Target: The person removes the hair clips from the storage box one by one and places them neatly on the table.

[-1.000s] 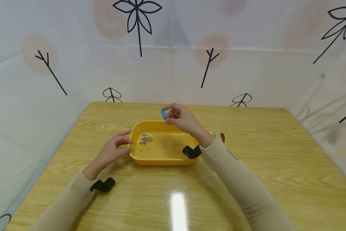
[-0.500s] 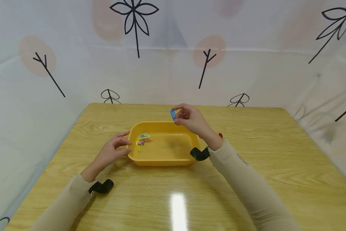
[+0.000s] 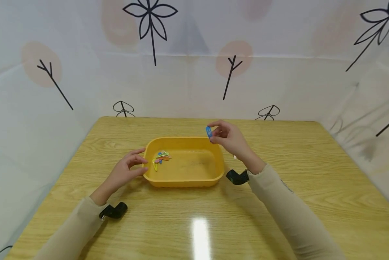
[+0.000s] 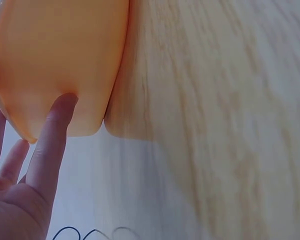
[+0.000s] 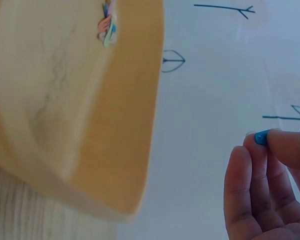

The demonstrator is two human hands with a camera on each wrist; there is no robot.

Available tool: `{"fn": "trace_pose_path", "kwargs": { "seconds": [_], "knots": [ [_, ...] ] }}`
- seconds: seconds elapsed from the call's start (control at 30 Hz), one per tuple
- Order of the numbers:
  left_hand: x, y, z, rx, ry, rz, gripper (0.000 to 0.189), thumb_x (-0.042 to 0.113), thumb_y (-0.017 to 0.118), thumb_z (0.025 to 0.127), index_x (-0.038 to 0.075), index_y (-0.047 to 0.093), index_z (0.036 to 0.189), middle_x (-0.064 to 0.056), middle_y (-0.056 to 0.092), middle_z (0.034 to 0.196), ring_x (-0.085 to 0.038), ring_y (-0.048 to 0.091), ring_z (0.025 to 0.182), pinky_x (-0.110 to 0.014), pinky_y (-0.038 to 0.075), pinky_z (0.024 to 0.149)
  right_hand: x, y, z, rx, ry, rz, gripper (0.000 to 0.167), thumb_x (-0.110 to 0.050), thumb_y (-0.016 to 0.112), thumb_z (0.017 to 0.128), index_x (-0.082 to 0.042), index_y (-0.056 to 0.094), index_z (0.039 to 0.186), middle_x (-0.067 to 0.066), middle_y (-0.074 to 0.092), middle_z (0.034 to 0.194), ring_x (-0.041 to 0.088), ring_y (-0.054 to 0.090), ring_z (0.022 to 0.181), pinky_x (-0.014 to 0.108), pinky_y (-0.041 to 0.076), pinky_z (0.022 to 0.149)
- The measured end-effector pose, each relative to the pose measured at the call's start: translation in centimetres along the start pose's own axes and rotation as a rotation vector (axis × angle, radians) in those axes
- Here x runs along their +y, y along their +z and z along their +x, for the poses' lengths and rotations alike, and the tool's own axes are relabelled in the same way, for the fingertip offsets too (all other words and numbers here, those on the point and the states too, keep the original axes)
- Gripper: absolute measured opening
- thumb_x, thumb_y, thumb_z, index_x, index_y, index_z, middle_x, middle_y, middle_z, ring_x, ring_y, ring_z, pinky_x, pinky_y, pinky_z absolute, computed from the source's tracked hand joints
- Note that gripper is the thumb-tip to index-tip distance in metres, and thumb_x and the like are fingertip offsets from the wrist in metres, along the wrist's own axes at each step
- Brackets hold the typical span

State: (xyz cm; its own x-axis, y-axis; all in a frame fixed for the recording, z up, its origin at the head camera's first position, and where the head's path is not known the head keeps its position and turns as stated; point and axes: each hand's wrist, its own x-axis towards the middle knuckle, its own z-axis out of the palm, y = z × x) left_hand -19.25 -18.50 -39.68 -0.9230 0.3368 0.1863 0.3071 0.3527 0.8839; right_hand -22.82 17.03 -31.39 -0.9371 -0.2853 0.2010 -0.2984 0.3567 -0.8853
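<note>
A yellow plastic tub point(image 3: 184, 183) stands on the table. In its left end lies a small pile of colourful snap hair clips point(image 3: 162, 156), also seen in the right wrist view. My left hand point(image 3: 127, 168) is at the tub's left side; in the left wrist view one straight finger point(image 4: 52, 135) touches the outer wall and others lie near the rim. My right hand point(image 3: 230, 139) pinches a blue hair clip point(image 3: 208, 131) between thumb and fingertips, above the tub's far right corner. The right wrist view shows only the clip's blue end point(image 5: 261, 137).
The wooden table point(image 3: 194, 206) extends around the tub, with a patterned white cloth point(image 3: 187, 83) behind it. A small white piece point(image 3: 234, 157) shows beside the tub's right end, partly behind my right wrist. Black wrist cameras point(image 3: 238, 177) sit at both sleeves.
My right hand has moved right with the blue hair clip, from over the tub's middle to its far right corner. Red and green pieces right of the tub are now hidden. My left hand stays.
</note>
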Motion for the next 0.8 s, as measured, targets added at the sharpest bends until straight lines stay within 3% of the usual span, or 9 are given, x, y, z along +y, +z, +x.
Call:
{"fn": "trace_pose_path", "kwargs": {
  "seconds": [0.2,0.33,0.57,0.8],
  "knots": [
    [0.1,0.0,0.0,-0.002,-0.009,0.000,0.023,0.013,0.069,0.086,-0.002,0.063,0.101,-0.010,0.035,0.143,-0.032,0.050,0.113,-0.041,0.044,0.094,0.9,-0.9,-0.6,0.016,0.017,0.016,0.038,0.002,0.062,0.086,-0.003,0.055,0.123,0.017,0.058,0.090,0.041,0.058,0.083,0.033,0.054,0.073],
    [0.2,0.0,-0.1,0.001,-0.024,-0.010,0.025,0.014,0.069,0.085,-0.004,0.062,0.101,-0.008,0.035,0.144,-0.031,0.049,0.114,-0.038,0.046,0.092,1.6,-1.3,-1.0,0.030,0.025,0.011,0.037,0.001,0.061,0.087,-0.002,0.055,0.123,0.017,0.058,0.090,0.036,0.059,0.081,0.031,0.055,0.072],
    [0.3,0.0,-0.1,0.003,-0.002,-0.015,0.023,0.012,0.069,0.085,-0.004,0.062,0.100,-0.010,0.035,0.143,-0.031,0.051,0.112,-0.043,0.042,0.095,3.0,-1.9,-1.8,0.056,0.047,-0.016,0.037,0.001,0.061,0.087,-0.001,0.055,0.123,0.016,0.057,0.089,0.028,0.060,0.077,0.029,0.055,0.071],
    [0.2,0.0,-0.1,-0.002,-0.011,-0.017,0.024,0.013,0.069,0.085,-0.003,0.062,0.101,-0.009,0.035,0.144,-0.032,0.050,0.113,-0.030,0.047,0.089,4.4,-2.5,-2.6,0.068,0.094,-0.027,0.039,0.000,0.063,0.087,-0.002,0.054,0.125,0.016,0.057,0.091,0.025,0.061,0.078,0.035,0.055,0.070]
  ]
}}
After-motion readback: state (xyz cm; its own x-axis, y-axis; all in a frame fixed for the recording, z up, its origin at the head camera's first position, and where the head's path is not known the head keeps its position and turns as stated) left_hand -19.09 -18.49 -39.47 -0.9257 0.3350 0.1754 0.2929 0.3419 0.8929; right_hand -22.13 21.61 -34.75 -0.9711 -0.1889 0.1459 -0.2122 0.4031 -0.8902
